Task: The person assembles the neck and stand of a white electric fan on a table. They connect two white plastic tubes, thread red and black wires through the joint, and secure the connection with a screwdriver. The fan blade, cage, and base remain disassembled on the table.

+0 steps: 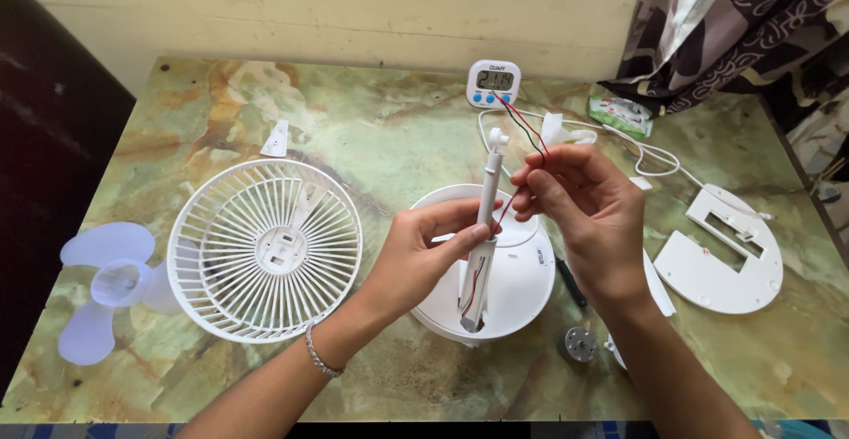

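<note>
Head view. A disassembled white desk fan lies spread over a green-and-ochre marbled table [389, 138]. The left hand [420, 253] is clamped around the middle of a slim white stem piece [485, 227], thumb on the near side and fingers wrapped behind, holding it nearly upright above the white round base shell [522, 289]. The stem's upper end rises above the hand toward the far edge of the table; its lower end points down over the shell. Thin red and black wires [529, 129] run along the stem and emerge near its top. The right hand [575, 205] is just beside the stem on its right, fingertips pinched together on the wires where they leave it. The two hands are close together, almost touching, with the stem between them.

To the left of the left hand, a round white fan grille [265, 249] lies flat on the table, and beyond it, at the table's left edge, a translucent fan blade [110, 289]. Right of the right forearm lie a flat white base plate [721, 258] with cut-outs and a small round metal motor [580, 344]. A small digital timer [493, 83] stands at the far side, and a white cable [650, 158] trails beside it.
</note>
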